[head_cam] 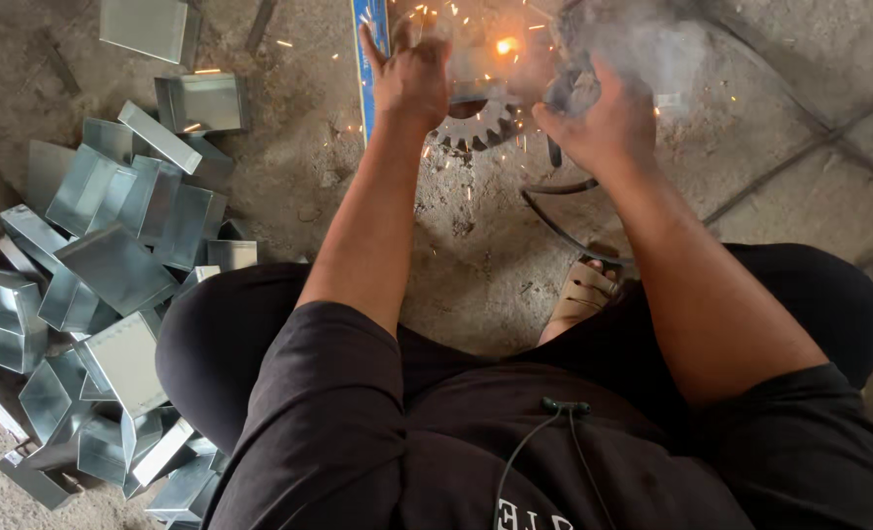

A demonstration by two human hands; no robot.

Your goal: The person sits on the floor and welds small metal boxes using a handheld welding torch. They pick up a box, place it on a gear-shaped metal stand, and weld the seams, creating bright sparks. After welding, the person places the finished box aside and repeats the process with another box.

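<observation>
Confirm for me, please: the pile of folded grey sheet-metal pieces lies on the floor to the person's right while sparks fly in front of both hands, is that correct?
Not quite. The head view shows the pile of folded grey sheet-metal pieces lying on the floor to the person's left, not right. The rest holds: sparks fly in front of the left hand and the right hand.

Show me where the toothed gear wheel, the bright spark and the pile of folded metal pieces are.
Toothed gear wheel [478, 126], head view: on its lower toothed rim.
Bright spark [504, 45], head view: on its glowing centre.
Pile of folded metal pieces [112, 265], head view: on a flat face mid-pile.
</observation>
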